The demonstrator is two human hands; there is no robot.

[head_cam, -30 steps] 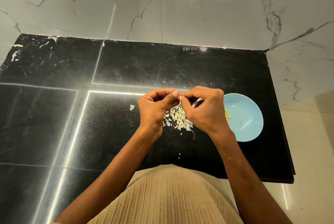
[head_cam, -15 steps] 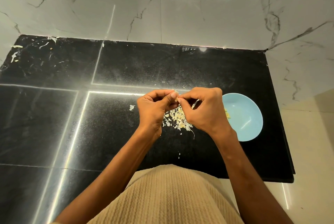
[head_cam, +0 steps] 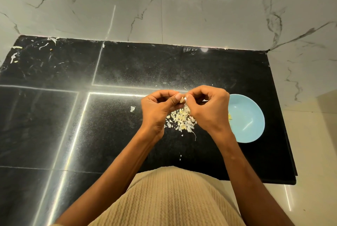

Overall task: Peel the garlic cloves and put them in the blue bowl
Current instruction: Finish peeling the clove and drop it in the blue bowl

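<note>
**A garlic clove held mid-peel above a black counter**

A person's left hand (head_cam: 156, 109) and right hand (head_cam: 207, 109) meet fingertip to fingertip, fingers curled, both pinching one small garlic clove (head_cam: 182, 99) between them. Below lies a pile of pale skins (head_cam: 182, 120) on the black counter (head_cam: 118, 134). The blue bowl (head_cam: 249, 121) sits just beside the right hand and holds a few yellowish pieces at its left edge. The clove is tiny and probably slick; a hard pull on the skin could flick it into the scraps or off the counter.
</note>
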